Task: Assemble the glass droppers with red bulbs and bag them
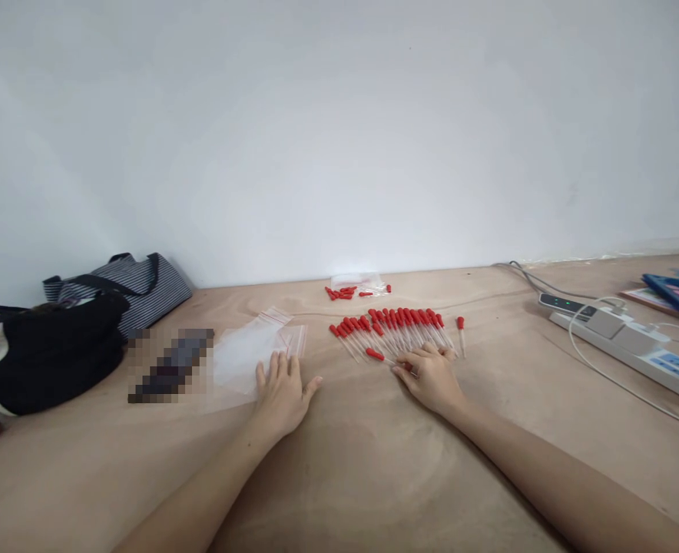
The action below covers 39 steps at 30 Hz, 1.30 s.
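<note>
My left hand lies with its fingers spread, fingertips on the near edge of the clear zip bags. Several glass droppers with red rubber bulbs are laid side by side in a slanting row. At the row's near side, my right hand is closed in a pinch, and a bit of red shows between thumb and fingers, apparently a dropper's bulb. Just left of that hand is a dropper lying crosswise. A single dropper lies apart at the row's right end.
Loose red bulbs lie beside a small clear bag near the wall. At left are a blurred-out dark object, a black bag and a striped bag. A power strip with cables and a blue item occupy the right.
</note>
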{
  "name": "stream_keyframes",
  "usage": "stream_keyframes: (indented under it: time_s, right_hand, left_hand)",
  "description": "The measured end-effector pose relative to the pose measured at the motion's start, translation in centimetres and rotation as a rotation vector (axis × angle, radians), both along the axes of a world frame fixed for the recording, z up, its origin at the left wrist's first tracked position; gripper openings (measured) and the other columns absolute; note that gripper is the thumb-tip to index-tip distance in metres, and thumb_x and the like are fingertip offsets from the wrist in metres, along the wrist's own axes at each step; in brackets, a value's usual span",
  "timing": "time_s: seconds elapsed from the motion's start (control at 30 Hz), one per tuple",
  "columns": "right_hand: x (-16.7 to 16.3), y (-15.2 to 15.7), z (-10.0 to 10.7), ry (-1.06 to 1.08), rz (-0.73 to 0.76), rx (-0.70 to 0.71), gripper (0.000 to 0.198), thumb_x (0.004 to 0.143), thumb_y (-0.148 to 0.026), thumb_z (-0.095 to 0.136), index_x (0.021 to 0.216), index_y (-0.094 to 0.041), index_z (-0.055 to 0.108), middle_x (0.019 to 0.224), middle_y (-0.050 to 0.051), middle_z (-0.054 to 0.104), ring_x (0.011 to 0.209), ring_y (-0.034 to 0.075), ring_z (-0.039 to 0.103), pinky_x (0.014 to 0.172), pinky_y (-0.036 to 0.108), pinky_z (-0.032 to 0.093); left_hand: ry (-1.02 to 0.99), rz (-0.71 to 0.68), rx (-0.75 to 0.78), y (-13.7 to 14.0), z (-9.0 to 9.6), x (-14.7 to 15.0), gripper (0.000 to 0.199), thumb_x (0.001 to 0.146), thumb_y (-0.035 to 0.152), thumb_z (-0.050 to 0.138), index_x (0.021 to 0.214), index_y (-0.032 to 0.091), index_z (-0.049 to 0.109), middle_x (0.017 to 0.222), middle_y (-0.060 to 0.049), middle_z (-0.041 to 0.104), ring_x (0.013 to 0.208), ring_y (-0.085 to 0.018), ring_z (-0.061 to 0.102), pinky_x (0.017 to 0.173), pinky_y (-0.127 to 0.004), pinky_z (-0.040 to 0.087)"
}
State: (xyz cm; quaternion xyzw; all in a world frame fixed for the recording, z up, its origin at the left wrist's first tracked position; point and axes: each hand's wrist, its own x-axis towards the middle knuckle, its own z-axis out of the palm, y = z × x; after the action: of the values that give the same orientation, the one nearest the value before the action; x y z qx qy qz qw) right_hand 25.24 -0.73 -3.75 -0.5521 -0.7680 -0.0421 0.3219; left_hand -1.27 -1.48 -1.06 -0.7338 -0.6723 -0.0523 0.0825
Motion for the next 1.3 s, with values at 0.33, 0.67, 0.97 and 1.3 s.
stream_keyframes:
  time_s: [0.33, 0.67, 0.97, 1.3]
  right_hand:
    - [0.1, 0.4, 0.3, -0.040, -0.055, -0.058, 0.018, 0.081, -0.032, 0.054, 0.070, -0.023, 0.066, 0.072, 0.002, 0.065, 0.078, 0.018, 0.049, 0.070, 0.033, 0.020]
    - [0.1, 0.5, 0.3, -0.040, -0.035, -0.085, 0.018, 0.081, -0.032, 0.053, 0.071, -0.023, 0.065, 0.073, 0.002, 0.064, 0.080, 0.019, 0.048, 0.071, 0.033, 0.020]
    - [0.1, 0.3, 0.1, -0.042, -0.023, -0.056, 0.020, 0.081, -0.031, 0.052, 0.067, -0.022, 0.062, 0.070, 0.001, 0.062, 0.076, 0.017, 0.049, 0.070, 0.032, 0.021]
    - [-1.8, 1.2, 0.3, -0.096, 0.011, 0.016, 0.015, 0.079, -0.034, 0.056, 0.075, -0.023, 0.065, 0.075, 0.003, 0.062, 0.081, 0.019, 0.048, 0.069, 0.033, 0.020]
  left_hand:
    - [-0.314, -0.263, -0.283, -3.6, -0.6, 3.9, 0.073, 0.086, 0.054, 0.023, 0.138, 0.003, 0.015, 0.144, -0.020, 0.011, 0.132, -0.031, 0.008, 0.104, -0.048, 0.021]
    - [-0.151, -0.652, -0.398, -1.2, 3.0, -0.9, 0.074, 0.081, 0.060, 0.039, 0.139, 0.019, 0.018, 0.145, -0.010, 0.015, 0.133, -0.028, 0.008, 0.106, -0.053, 0.006]
    - [-0.188, -0.447, -0.268, -3.5, 0.6, 4.4, 0.062, 0.085, 0.051, 0.037, 0.132, 0.010, 0.035, 0.138, -0.019, 0.032, 0.128, -0.032, 0.026, 0.100, -0.052, 0.026]
    - [-0.156, -0.592, -0.280, -1.7, 0.4, 2.3, 0.068, 0.083, 0.058, 0.035, 0.137, 0.018, 0.024, 0.143, -0.014, 0.022, 0.132, -0.029, 0.018, 0.103, -0.055, 0.015]
